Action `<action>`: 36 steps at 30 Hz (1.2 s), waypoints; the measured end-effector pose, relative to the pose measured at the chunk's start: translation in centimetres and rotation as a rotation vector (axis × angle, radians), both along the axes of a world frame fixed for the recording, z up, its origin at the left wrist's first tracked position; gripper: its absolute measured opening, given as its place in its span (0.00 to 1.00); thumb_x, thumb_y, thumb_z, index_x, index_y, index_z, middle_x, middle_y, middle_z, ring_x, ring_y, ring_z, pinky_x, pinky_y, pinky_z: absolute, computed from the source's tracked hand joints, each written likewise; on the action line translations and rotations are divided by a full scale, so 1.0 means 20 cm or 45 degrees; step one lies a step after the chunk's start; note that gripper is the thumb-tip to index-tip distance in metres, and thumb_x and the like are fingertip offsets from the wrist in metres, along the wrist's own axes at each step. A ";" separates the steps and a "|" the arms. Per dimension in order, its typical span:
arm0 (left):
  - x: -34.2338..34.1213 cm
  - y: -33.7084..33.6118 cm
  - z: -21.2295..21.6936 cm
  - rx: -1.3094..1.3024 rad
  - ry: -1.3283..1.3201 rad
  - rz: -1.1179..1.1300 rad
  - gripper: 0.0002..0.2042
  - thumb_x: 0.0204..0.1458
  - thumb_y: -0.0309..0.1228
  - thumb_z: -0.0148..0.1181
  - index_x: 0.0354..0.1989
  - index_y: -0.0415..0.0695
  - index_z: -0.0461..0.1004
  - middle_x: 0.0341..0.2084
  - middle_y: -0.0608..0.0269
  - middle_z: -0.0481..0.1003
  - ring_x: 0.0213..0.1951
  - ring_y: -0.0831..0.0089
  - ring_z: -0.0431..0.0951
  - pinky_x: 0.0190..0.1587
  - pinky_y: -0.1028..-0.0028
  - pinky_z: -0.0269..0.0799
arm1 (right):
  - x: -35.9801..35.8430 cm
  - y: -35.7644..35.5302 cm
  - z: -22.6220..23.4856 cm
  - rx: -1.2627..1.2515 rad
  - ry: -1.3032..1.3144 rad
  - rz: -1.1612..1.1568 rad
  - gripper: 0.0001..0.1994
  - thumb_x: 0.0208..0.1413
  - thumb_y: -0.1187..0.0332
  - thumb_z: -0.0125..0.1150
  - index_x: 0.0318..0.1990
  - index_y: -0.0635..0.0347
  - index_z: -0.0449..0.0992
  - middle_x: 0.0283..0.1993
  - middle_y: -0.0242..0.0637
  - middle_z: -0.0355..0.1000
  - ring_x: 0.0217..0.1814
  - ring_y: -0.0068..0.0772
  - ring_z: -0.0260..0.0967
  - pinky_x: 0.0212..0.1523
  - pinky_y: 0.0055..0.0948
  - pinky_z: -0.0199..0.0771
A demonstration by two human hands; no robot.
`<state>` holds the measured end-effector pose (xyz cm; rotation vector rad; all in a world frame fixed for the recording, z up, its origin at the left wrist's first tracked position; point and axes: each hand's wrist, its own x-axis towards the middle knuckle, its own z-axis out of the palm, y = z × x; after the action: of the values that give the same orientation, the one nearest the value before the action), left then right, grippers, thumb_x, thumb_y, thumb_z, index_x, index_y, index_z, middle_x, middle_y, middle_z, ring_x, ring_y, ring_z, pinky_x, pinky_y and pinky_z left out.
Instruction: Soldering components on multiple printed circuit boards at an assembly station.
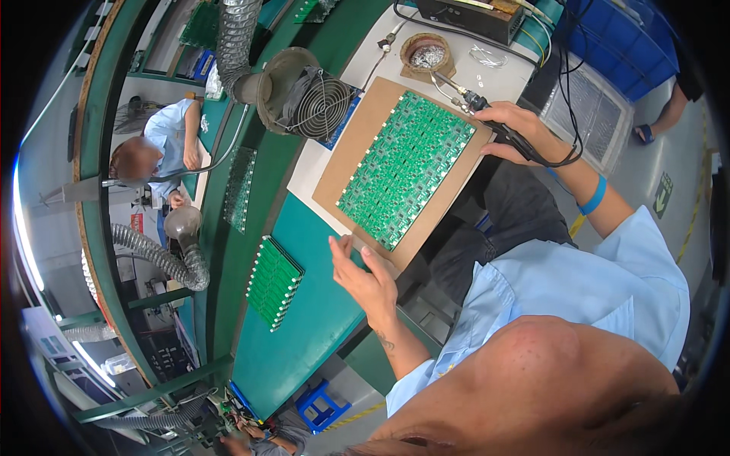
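**Soldering iron poised at the corner of a circuit board panel**

The right hand is closed around the black handle of a soldering iron, its metal tip pointing toward the far corner of a large green circuit board panel. The panel lies flat on a brown cardboard sheet that rests at a slant on the green workbench. The left hand is open, fingers spread and loosely straight, with its fingertips touching the near edge of the cardboard just beside the panel's lower corner; it holds nothing.

Beyond the iron's tip sits a round tip-cleaner holder with a metal wool coil. A small wire-guarded fan on a ribbed extraction hose faces the panel from the left. A stack of green circuit boards lies on the bench left of the open hand, well apart from the cardboard. Another person in a light blue shirt works at a neighbouring bench
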<state>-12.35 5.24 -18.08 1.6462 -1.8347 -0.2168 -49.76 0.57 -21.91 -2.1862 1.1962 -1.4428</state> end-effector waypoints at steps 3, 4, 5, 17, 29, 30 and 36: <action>0.01 -0.03 0.06 -0.064 0.027 0.018 0.29 0.62 0.27 0.56 0.71 0.35 0.56 0.58 0.48 0.73 0.55 0.56 0.73 0.62 0.59 0.61 | 0.00 0.00 -0.02 -0.012 -0.023 0.008 0.28 0.49 0.71 0.77 0.60 0.60 0.75 0.53 0.41 0.77 0.49 0.42 0.75 0.53 0.34 0.76; 0.00 -0.05 0.10 -0.122 -0.005 -0.002 0.29 0.62 0.27 0.56 0.71 0.35 0.57 0.58 0.48 0.73 0.55 0.56 0.74 0.61 0.59 0.62 | 0.00 0.00 -0.02 -0.014 -0.028 0.009 0.28 0.49 0.71 0.77 0.60 0.60 0.75 0.52 0.41 0.77 0.48 0.41 0.75 0.53 0.34 0.76; -0.01 -0.08 0.13 -0.180 -0.038 -0.023 0.29 0.62 0.27 0.56 0.70 0.35 0.58 0.57 0.48 0.73 0.55 0.56 0.74 0.60 0.60 0.63 | 0.00 0.00 -0.03 -0.016 -0.032 0.008 0.28 0.49 0.71 0.77 0.59 0.60 0.74 0.52 0.41 0.77 0.48 0.41 0.75 0.53 0.34 0.75; -0.35 -0.35 0.36 -0.437 -0.333 -0.527 0.26 0.59 0.28 0.61 0.65 0.36 0.66 0.54 0.49 0.75 0.51 0.57 0.76 0.57 0.62 0.66 | 0.00 -0.02 -0.07 -0.038 -0.142 0.057 0.29 0.47 0.73 0.77 0.59 0.61 0.74 0.46 0.40 0.76 0.43 0.40 0.72 0.48 0.33 0.74; -0.84 -1.05 0.51 -0.317 -0.416 -0.771 0.19 0.61 0.27 0.55 0.60 0.35 0.69 0.47 0.47 0.77 0.44 0.50 0.79 0.48 0.57 0.75 | -0.04 0.00 -0.13 -0.085 -0.310 -0.038 0.29 0.47 0.73 0.78 0.58 0.63 0.74 0.49 0.42 0.76 0.43 0.40 0.74 0.47 0.31 0.74; -0.87 -1.12 0.51 -0.236 -0.445 -0.759 0.20 0.61 0.27 0.54 0.61 0.35 0.69 0.47 0.46 0.78 0.45 0.48 0.79 0.49 0.56 0.75 | -0.04 0.00 -0.14 -0.098 -0.331 -0.062 0.29 0.47 0.74 0.78 0.58 0.63 0.74 0.50 0.42 0.76 0.44 0.40 0.74 0.47 0.31 0.75; -1.07 -1.50 0.53 0.213 -0.422 -0.672 0.23 0.62 0.32 0.49 0.65 0.35 0.68 0.51 0.44 0.79 0.51 0.44 0.79 0.54 0.56 0.75 | -0.05 0.02 -0.17 -0.011 -0.363 -0.114 0.31 0.47 0.73 0.79 0.59 0.62 0.72 0.56 0.44 0.77 0.51 0.41 0.77 0.54 0.31 0.75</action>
<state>-33.85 -24.84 -7.45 1.3272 -2.5488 -0.3464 -50.69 0.96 -25.23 -1.8721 1.1986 -1.7280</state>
